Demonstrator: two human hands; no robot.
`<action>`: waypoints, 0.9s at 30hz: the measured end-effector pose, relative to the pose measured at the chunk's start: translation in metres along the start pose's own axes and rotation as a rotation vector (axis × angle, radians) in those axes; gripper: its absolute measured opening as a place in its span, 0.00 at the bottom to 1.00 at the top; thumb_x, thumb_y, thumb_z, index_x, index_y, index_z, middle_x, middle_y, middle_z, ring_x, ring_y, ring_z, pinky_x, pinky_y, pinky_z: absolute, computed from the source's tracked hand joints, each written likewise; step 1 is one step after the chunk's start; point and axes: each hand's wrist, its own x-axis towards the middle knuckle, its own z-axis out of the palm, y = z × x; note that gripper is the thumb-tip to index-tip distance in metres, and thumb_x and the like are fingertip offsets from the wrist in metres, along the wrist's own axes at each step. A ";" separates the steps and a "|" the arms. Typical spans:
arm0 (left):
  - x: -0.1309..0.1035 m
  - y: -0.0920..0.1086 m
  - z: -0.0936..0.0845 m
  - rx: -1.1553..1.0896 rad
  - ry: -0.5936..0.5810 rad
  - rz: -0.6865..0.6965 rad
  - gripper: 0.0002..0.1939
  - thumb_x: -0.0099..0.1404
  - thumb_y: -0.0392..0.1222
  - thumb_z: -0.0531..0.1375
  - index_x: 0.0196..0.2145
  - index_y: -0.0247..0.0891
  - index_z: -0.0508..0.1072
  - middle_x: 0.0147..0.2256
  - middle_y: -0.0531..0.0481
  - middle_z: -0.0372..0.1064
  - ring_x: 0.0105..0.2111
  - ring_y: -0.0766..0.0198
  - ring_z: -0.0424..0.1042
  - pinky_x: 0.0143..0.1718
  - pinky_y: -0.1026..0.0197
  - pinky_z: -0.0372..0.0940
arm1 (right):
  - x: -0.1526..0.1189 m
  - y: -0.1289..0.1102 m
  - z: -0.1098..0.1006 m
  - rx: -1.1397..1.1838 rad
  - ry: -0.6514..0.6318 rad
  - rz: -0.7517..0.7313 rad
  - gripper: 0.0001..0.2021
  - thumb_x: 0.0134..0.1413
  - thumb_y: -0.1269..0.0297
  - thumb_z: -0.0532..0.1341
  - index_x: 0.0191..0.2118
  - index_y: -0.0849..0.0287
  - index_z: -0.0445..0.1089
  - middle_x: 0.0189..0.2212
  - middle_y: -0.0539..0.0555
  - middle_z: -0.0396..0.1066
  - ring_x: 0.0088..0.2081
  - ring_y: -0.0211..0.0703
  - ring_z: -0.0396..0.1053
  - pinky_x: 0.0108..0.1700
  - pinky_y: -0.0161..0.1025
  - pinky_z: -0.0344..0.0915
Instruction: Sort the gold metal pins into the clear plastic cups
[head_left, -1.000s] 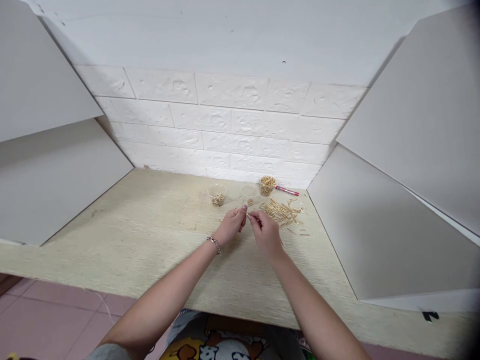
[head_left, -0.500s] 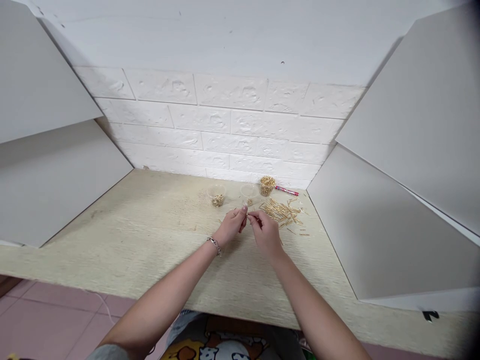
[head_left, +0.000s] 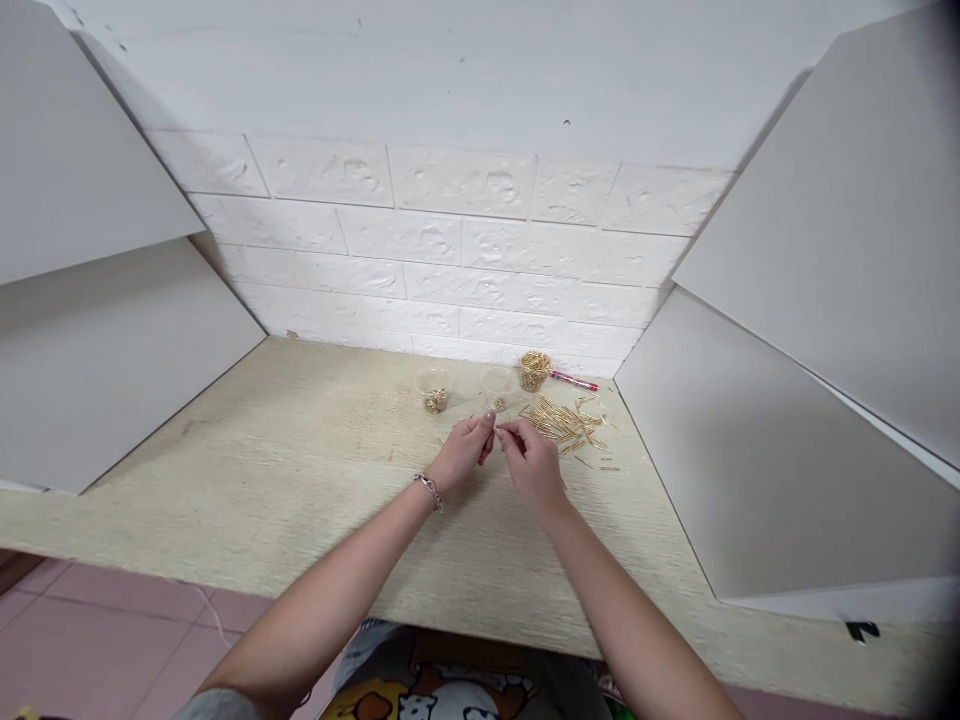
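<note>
My left hand [head_left: 463,452] is closed, with thumb and fingers pressed together above the table. Close against it, the thumb and fingertips of my right hand [head_left: 531,462] are pinched. Whatever lies between the fingers of either hand is too small to name. Just beyond my hands stands a clear plastic cup [head_left: 498,381] with a few small gold pieces in it. To its left is another clear cup [head_left: 433,383], partly filled with small gold parts. A heap of thin gold metal sticks [head_left: 556,420] lies right of my right hand.
A cup full of gold pieces [head_left: 535,371] stands near the wall, beside a red pen-like stick [head_left: 574,381]. Grey-white panels [head_left: 810,450] flank the table [head_left: 247,480] on both sides. The white brick-pattern wall [head_left: 435,240] closes off the back.
Both hands stay almost still in the same pinch. The view shifts very slightly; the cups and gold sticks lie where they were.
</note>
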 end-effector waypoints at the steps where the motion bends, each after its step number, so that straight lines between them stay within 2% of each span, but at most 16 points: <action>1: 0.000 0.000 0.000 0.001 -0.003 -0.003 0.28 0.59 0.63 0.44 0.15 0.37 0.57 0.13 0.56 0.51 0.15 0.72 0.53 0.18 0.66 0.51 | 0.000 0.000 0.000 -0.009 -0.003 -0.001 0.09 0.54 0.62 0.53 0.29 0.58 0.66 0.22 0.49 0.67 0.25 0.36 0.62 0.29 0.33 0.57; 9: 0.000 0.000 0.000 -0.007 -0.007 -0.011 0.28 0.59 0.62 0.44 0.15 0.37 0.56 0.14 0.57 0.51 0.15 0.72 0.53 0.19 0.65 0.51 | 0.000 0.003 0.001 -0.107 0.025 -0.005 0.15 0.57 0.60 0.48 0.21 0.57 0.51 0.15 0.44 0.51 0.19 0.34 0.52 0.23 0.33 0.48; 20: 0.000 0.000 0.000 -0.013 -0.003 -0.005 0.28 0.59 0.63 0.44 0.15 0.37 0.56 0.14 0.56 0.51 0.15 0.72 0.53 0.18 0.66 0.50 | 0.001 -0.001 0.001 -0.037 -0.006 -0.040 0.07 0.55 0.64 0.50 0.30 0.58 0.62 0.23 0.48 0.64 0.25 0.37 0.60 0.29 0.34 0.56; 27: 0.001 0.001 -0.002 -0.024 0.007 -0.010 0.28 0.59 0.63 0.44 0.14 0.36 0.56 0.13 0.56 0.51 0.15 0.72 0.54 0.18 0.66 0.50 | 0.001 0.000 0.001 -0.044 -0.026 -0.039 0.07 0.54 0.66 0.51 0.32 0.58 0.66 0.27 0.50 0.68 0.28 0.38 0.64 0.31 0.34 0.59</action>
